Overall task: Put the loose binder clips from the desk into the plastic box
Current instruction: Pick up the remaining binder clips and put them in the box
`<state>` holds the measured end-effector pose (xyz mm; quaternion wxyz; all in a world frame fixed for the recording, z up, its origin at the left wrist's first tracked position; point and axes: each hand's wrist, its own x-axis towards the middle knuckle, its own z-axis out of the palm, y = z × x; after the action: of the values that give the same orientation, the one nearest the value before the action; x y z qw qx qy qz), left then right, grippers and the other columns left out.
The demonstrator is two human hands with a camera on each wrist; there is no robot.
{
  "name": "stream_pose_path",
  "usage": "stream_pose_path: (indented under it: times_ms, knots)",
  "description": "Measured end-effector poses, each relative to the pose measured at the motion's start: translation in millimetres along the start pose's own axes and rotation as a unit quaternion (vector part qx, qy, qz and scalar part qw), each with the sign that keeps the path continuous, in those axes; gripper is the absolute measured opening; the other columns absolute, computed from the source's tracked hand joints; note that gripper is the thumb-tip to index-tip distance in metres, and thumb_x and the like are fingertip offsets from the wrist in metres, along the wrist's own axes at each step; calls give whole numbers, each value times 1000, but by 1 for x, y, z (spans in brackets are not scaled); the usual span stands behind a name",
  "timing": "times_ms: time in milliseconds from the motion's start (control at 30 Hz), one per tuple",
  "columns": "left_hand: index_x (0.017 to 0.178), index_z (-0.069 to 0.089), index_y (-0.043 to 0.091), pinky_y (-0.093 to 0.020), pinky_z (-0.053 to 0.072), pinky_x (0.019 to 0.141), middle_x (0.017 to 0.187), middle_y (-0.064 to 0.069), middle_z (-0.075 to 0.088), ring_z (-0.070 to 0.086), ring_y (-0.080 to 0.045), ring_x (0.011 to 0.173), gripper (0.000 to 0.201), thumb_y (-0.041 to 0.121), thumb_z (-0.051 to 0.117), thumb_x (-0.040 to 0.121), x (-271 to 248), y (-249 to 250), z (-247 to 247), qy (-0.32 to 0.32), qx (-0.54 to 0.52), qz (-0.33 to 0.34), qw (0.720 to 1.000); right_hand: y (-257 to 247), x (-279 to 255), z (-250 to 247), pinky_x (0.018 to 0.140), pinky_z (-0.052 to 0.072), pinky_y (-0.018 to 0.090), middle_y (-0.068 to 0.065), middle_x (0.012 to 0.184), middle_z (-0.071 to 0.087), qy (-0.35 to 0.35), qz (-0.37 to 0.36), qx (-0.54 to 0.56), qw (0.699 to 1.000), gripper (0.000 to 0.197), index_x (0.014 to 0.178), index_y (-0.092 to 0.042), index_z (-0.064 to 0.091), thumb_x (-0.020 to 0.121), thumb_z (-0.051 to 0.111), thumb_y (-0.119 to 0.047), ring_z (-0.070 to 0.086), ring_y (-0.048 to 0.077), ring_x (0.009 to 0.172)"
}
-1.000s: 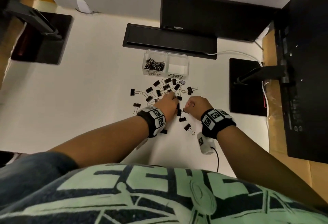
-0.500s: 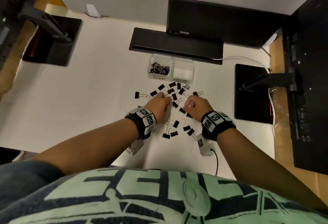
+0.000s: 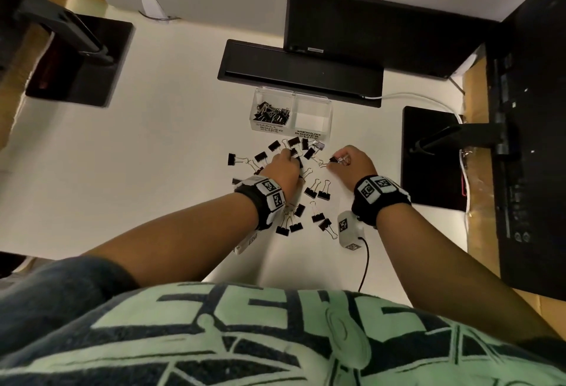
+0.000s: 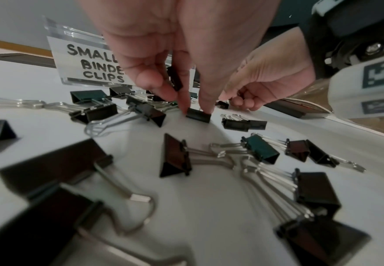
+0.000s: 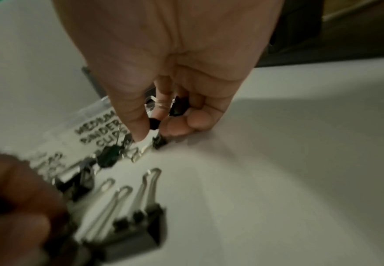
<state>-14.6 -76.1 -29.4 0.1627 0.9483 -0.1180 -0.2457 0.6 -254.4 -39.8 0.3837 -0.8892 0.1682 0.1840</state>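
Several loose black binder clips lie scattered on the white desk, in front of the clear plastic box. Its left compartment, labelled small binder clips, holds a heap of clips; the right one, labelled medium, looks empty. My left hand reaches down into the pile. Its thumb and a finger pinch a small clip that sits on the desk, and another clip is tucked in its curled fingers. My right hand grips small clips in its curled fingers, blurred in the right wrist view.
A black bar and a dark monitor stand just behind the box. Black monitor bases sit at the left and right. A white cable runs at the back right. Larger clips lie near my wrists.
Both hands have moved forward across the pile towards the box, the right one also further right. Clips that the hands covered lie uncovered behind them.
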Motion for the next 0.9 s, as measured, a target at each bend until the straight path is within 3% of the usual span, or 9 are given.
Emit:
stream_pose_path:
  times_ms: [133, 233, 367, 433, 567, 700, 833, 900]
  knots:
    - [110, 55, 1, -39, 52, 83, 118, -12, 45, 52, -27, 102, 28, 19, 57, 89, -4, -5, 3, -17, 15, 26, 999, 11, 3, -14, 65, 46, 28, 9, 99, 64, 19, 41, 91, 995, 18, 94, -17, 62, 80, 70, -25, 56, 20, 74]
    - [102, 61, 3, -39, 52, 83, 111, -10, 48, 51, -27, 105, 26, 20, 56, 83, -8, -12, 8, -45, 29, 62, 997, 16, 1, -24, 75, 41, 25, -1, 96, 61, 31, 27, 26, 999, 19, 97, -15, 63, 80, 70, -21, 55, 17, 87]
    - [100, 62, 7, -36, 46, 88, 119, -13, 51, 52, -29, 110, 26, 26, 51, 86, -15, -18, 5, -59, 42, 68, 995, 7, -2, -26, 75, 36, 21, -11, 79, 51, 10, -15, -36, 999, 20, 99, -12, 65, 80, 70, -16, 49, 14, 84]
    - [99, 62, 6, -37, 48, 88, 116, -13, 51, 54, -28, 103, 25, 24, 48, 88, -16, -18, -1, -43, 7, 57, 997, 0, -1, -20, 74, 36, 22, -13, 74, 45, 7, -30, -52, 998, 20, 100, -12, 65, 81, 70, -15, 48, 15, 82]
    - [100, 63, 3, -38, 49, 89, 106, -11, 52, 57, -26, 92, 26, 15, 41, 92, -11, -18, -19, 13, -70, 44, 997, -8, -4, -4, 70, 43, 26, -1, 86, 54, -12, -48, -105, 993, 20, 103, -14, 64, 83, 68, -17, 53, 18, 79]
    - [98, 64, 7, -23, 45, 84, 103, -9, 54, 55, -18, 88, 19, 7, 46, 92, 4, -25, -49, 109, -140, 37, 983, -11, -14, 5, 77, 51, 31, 3, 90, 59, -14, -47, -116, 992, 17, 98, -11, 60, 84, 67, -16, 57, 20, 82]
    - [98, 65, 10, -19, 39, 81, 102, -6, 54, 52, -15, 87, 18, 4, 51, 90, 28, -39, -81, 177, -160, 4, 971, -12, -21, 13, 65, 44, 23, -4, 77, 55, -51, -40, -91, 994, 17, 91, -8, 61, 80, 70, -16, 54, 17, 76]
    - [97, 67, 9, -20, 39, 81, 105, -9, 56, 56, -21, 94, 18, 3, 52, 88, 39, -46, -90, 186, -154, -11, 970, -15, -22, 13, 58, 39, 17, -7, 73, 51, -66, -42, -71, 994, 19, 92, -6, 62, 79, 71, -18, 51, 14, 75]
